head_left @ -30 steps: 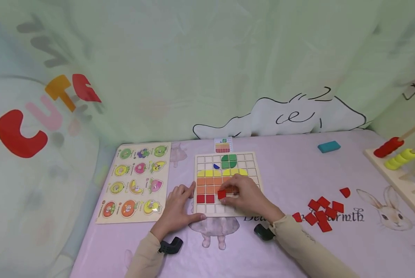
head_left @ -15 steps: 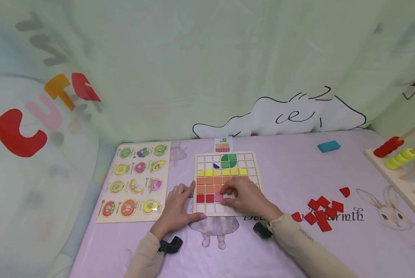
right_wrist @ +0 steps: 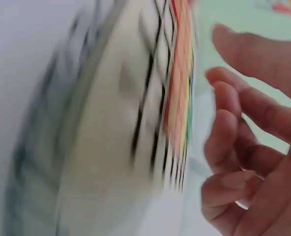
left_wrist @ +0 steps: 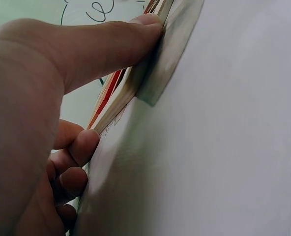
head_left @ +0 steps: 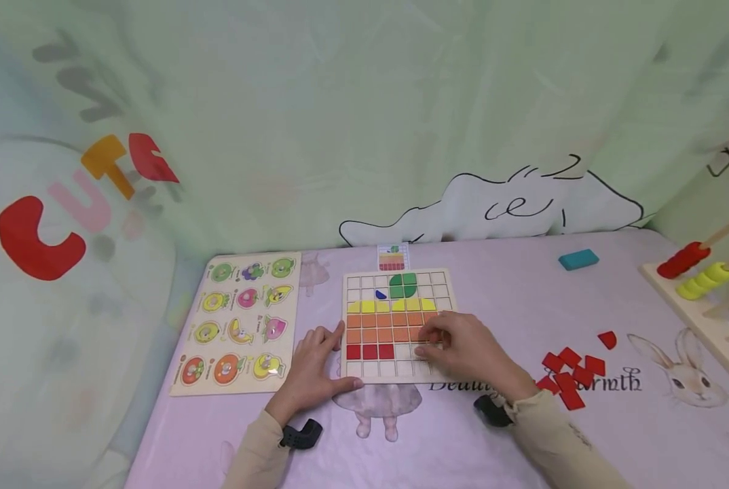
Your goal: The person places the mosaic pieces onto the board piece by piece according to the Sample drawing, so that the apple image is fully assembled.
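Note:
A wooden grid board point(head_left: 370, 369) lies on the table with a mosaic of green, yellow and orange pieces and a small blue one. Three red squares point(head_left: 370, 352) sit side by side in the row under the orange ones. My left hand point(head_left: 312, 370) holds the board's near left corner, thumb along the front edge and fingers at the left side; the thumb point(left_wrist: 111, 46) shows against the edge in the left wrist view. Over the board's right side hovers my right hand point(head_left: 465, 346), fingers loosely bent, nothing between them; its fingers point(right_wrist: 223, 130) are apart from the board in the right wrist view.
Several loose red pieces point(head_left: 565, 380) lie to the right. A small picture card point(head_left: 393, 257) is behind the board, a fruit puzzle board point(head_left: 184, 390) at left. A teal block point(head_left: 578, 259) and a bead stand point(head_left: 694, 305) are at the right.
The right hand has let go of a red square, now the third in its row, and drawn back to the right. The left hand stays at the board's corner.

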`<state>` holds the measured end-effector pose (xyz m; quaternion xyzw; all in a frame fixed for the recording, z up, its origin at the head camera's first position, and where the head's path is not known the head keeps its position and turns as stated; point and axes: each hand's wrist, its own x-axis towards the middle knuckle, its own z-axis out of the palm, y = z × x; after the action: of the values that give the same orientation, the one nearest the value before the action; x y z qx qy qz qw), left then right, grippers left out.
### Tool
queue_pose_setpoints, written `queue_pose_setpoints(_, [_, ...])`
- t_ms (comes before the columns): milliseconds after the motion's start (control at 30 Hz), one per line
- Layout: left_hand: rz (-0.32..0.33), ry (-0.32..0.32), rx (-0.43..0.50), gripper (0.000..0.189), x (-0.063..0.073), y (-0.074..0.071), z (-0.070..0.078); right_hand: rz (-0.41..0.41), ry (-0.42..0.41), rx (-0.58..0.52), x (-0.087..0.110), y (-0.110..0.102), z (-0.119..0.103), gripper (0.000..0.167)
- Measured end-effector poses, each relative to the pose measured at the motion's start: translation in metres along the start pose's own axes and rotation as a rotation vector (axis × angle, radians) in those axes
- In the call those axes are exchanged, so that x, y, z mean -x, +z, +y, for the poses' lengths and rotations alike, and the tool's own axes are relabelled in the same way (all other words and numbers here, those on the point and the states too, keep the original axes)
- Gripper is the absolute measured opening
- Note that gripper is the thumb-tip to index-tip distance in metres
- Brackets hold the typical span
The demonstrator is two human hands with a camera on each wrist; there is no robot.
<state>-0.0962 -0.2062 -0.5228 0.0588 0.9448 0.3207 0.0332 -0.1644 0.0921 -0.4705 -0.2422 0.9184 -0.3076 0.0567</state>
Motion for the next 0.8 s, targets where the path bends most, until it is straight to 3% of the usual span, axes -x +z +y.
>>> queue_pose_setpoints(233, [0.001, 0.0, -0.015, 0.11, 0.0, 0.002, -0.001, 0.048, 0.234, 0.142, 0.049, -0.055, 0.066, 0.037])
queue_pose_setpoints(433, [0.003, -0.002, -0.026, 0.111, 0.001, 0.001, -0.003, -0.026, 0.344, 0.217, 0.077, -0.084, 0.107, 0.05])
queue_pose_setpoints(633, [0.004, 0.001, -0.015, 0.11, 0.001, 0.001, -0.004, -0.08, 0.392, 0.191, 0.084, -0.083, 0.117, 0.043])
queue_pose_setpoints(800, [0.002, 0.01, -0.011, 0.11, 0.0, 0.001, -0.002, -0.039, 0.407, 0.157, 0.087, -0.081, 0.111, 0.038])
